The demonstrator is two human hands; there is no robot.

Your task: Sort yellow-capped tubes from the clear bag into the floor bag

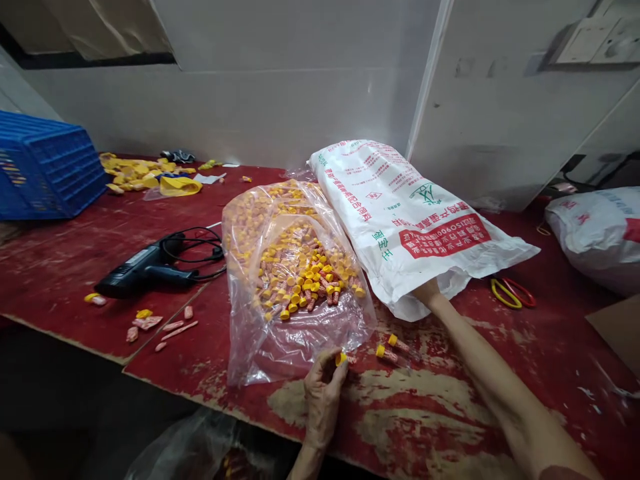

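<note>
My left hand [323,390] is closed in a pinch around a small yellow-capped tube [341,359], just in front of a clear plastic bag [255,353]. Many more yellow-capped tubes [320,277] with red-and-white speckled bodies fill that bag, whose mouth faces me. My right hand [427,292] reaches into the mouth of a white woven sack [395,193] printed in red and green; its fingers are hidden inside. Two loose capped tubes [387,354] lie on the red tabletop [435,353] between my hands.
A black heat gun [145,270] with a coiled cord lies at left, near scattered pink pieces [173,326]. Behind it are a blue crate [55,167] and a yellow pile [130,173]. Scissors [513,293] and another white sack [600,233] are at right.
</note>
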